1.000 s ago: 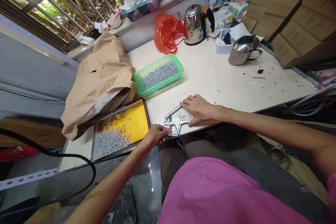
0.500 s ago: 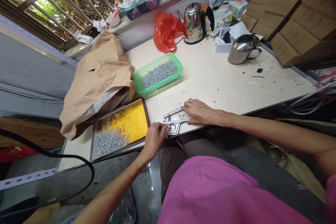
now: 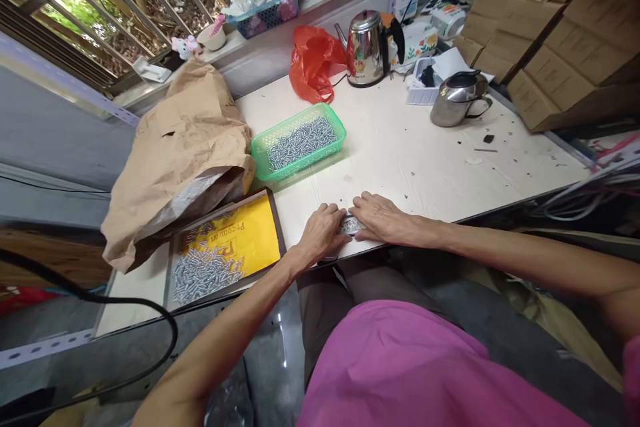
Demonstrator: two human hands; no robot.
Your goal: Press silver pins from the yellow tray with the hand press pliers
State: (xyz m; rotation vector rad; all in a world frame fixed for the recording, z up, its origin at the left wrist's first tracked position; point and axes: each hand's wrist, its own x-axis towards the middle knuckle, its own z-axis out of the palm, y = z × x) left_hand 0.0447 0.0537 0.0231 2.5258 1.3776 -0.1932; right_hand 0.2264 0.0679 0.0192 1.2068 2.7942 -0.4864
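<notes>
A grey metal fixture (image 3: 351, 225) lies flat at the table's front edge, mostly hidden under my hands. My left hand (image 3: 323, 232) covers its left end, fingers curled over it. From the other side my right hand (image 3: 380, 219) grips it, thumb near the front and fingers at the back. To the left is a shallow brown-edged tray (image 3: 275, 210) with a yellow printed sheet (image 3: 260, 230) and a heap of small silver metal pins (image 3: 205, 277). Behind my hands stands a green plastic basket (image 3: 258, 155), holding many similar pins.
A crumpled brown paper bag (image 3: 185, 120) leans beside the tray. Farther back are a red plastic bag (image 3: 313, 63), a steel kettle (image 3: 366, 50) and a steel pot (image 3: 453, 103). Cardboard boxes (image 3: 545, 47) stand at the right. A black cable (image 3: 125, 300) loops at the lower left.
My left hand has moved right and slightly up, from the fixture's spring rod to over its left part, now covering it. My right hand stays on the fixture. The view has shifted slightly.
</notes>
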